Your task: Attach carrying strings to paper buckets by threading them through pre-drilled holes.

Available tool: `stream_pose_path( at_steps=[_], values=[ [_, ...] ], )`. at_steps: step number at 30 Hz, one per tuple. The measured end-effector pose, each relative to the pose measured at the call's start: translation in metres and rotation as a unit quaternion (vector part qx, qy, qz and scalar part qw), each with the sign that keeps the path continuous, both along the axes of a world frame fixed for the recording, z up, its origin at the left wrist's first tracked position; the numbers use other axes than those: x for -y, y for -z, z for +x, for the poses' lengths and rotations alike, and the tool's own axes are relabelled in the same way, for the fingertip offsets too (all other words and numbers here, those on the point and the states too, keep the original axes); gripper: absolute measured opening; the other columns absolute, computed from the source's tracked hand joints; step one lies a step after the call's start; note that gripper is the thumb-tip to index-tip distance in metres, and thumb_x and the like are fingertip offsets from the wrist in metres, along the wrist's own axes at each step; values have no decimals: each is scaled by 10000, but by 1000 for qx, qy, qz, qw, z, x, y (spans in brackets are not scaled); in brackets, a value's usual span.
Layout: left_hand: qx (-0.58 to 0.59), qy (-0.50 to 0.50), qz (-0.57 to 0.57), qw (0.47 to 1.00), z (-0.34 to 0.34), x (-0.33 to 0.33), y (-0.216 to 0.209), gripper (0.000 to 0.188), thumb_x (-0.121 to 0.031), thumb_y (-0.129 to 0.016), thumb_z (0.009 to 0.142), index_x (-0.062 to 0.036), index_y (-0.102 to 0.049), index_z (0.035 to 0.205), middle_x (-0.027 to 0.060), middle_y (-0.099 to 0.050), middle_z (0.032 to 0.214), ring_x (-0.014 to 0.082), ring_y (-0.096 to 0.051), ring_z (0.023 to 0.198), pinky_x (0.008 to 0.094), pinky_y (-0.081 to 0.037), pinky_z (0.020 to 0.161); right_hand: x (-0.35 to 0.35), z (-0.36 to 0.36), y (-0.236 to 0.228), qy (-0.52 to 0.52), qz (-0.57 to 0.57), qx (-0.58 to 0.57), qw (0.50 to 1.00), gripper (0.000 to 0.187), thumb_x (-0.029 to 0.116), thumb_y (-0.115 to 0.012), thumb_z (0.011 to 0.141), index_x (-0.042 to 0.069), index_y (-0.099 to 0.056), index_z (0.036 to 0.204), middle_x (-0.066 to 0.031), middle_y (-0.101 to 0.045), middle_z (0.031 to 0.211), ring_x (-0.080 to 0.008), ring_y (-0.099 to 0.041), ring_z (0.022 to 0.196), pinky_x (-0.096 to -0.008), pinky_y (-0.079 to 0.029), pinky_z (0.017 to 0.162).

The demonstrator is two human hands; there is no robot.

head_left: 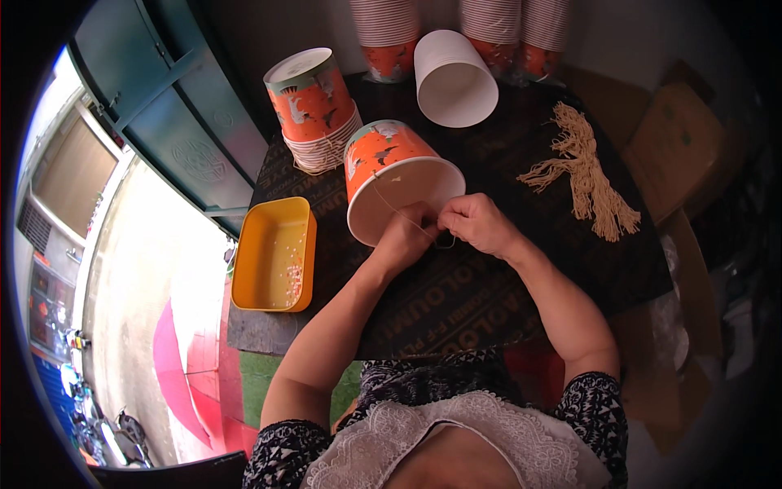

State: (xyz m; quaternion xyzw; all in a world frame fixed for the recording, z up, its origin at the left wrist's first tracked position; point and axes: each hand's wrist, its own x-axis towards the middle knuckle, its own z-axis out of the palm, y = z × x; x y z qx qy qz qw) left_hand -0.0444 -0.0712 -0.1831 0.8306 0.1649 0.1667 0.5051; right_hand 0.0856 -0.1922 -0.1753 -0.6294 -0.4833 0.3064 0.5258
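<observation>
The orange tub (397, 153) lies on its side on the dark table (505, 281), mouth toward the person. The left hand (403, 236) hides some rim; I can't tell its grip. The right hand (484, 226) pinches its fingertips together, hiding any string (389, 200) there.

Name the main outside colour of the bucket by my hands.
Mainly orange; the bucket shows best in head view.
</observation>
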Motion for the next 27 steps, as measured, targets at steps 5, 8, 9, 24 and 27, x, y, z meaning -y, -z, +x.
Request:
stream_pose_path(
  at_steps=[5,8,9,24,27],
  values=[
    [39,2,15,999,-1,-6,9,134,-103,-659,846,21,-620,877,89,-625,695,171,-608,639,310,-480,573,9,-19,-19,-40,185,189,964,148,84,-601,849,-7,-635,737,-94,-612,612,-155,-611,558,-287,-480,532],
    [-39,0,-92,995,-2,-6,-5,120,-106,-636,877,12,-613,875,76,-607,686,142,-576,551,286,-458,492,7,-18,-28,-3,339,268,902,109,57,-595,841,-8,-620,757,-115,-608,628,-209,-622,551,-302,-486,531],
    [-16,10,-87,996,-2,-8,-1,99,-92,-609,899,6,-605,889,55,-579,670,117,-539,491,264,-432,437,6,-17,-28,36,328,263,907,82,32,-579,842,-3,-603,772,-141,-610,649,-249,-638,564,-307,-474,506],
    [36,47,-115,992,-1,-17,10,41,-33,-583,898,3,-564,898,56,-569,669,118,-554,512,261,-457,451,-2,-3,8,104,52,378,918,150,63,-567,853,39,-630,987,-194,-650,731,-365,-659,691,-426,-522,590],
    [45,47,-119,991,-1,-16,8,45,-28,-586,896,2,-554,889,55,-568,663,118,-553,506,260,-454,446,-3,-2,11,93,40,363,926,162,67,-571,845,44,-626,996,-195,-649,728,-364,-659,687,-426,-520,586]
  ],
)
